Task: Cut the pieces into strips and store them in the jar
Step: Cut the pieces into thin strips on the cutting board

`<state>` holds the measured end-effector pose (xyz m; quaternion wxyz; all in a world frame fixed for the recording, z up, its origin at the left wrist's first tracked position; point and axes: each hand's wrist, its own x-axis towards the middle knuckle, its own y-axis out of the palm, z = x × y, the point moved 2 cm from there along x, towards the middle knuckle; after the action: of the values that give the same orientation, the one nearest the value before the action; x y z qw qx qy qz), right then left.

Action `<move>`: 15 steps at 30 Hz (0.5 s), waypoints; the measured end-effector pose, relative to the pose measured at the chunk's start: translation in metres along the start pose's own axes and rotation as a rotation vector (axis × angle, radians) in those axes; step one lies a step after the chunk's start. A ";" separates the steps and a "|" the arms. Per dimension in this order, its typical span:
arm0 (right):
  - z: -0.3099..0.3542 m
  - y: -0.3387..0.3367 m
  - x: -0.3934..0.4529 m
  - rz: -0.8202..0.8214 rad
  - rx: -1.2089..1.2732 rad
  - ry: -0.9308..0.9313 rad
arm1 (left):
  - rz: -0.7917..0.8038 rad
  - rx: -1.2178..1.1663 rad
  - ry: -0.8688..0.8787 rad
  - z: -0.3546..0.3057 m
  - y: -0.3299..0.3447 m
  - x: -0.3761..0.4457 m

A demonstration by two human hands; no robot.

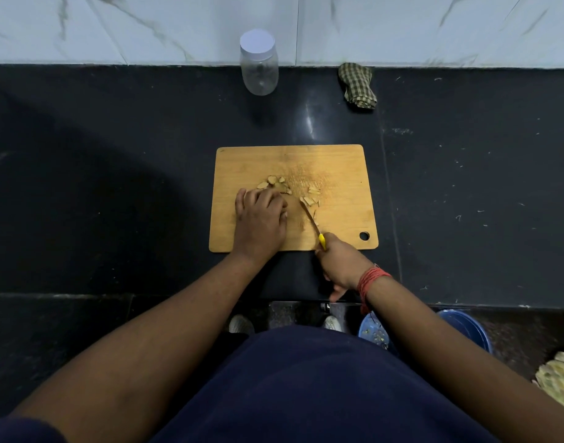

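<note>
Now, from the head camera I see my left hand point(261, 215) lying palm-down on the wooden cutting board point(341, 174), fingers curled loosely together over a few pieces; whether it grips any I cannot tell. Just beyond its knuckles lie the uncut pieces point(272, 183). To its right, my right hand point(339, 262) is closed around the yellow handle of a knife point(313, 221), whose blade tip reaches a small heap of cut strips point(310, 197). Well beyond both hands, against the marble wall, stands the clear jar point(259, 68) with its white lid on. A checked cloth point(357, 86) lies right of it on the dark counter point(114, 187).
</note>
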<state>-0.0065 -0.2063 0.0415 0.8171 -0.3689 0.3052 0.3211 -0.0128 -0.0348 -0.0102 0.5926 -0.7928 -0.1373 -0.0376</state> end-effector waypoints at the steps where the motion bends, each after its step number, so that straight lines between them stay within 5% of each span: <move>1: -0.001 0.000 0.001 -0.023 0.002 0.006 | 0.002 0.010 0.002 0.003 -0.001 -0.002; 15: -0.012 -0.006 0.005 -0.055 0.064 -0.005 | 0.025 0.062 -0.008 0.013 -0.005 -0.015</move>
<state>-0.0024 -0.2178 0.0340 0.8378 -0.3501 0.3029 0.2895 -0.0302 -0.0239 -0.0132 0.6166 -0.7760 -0.1308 -0.0228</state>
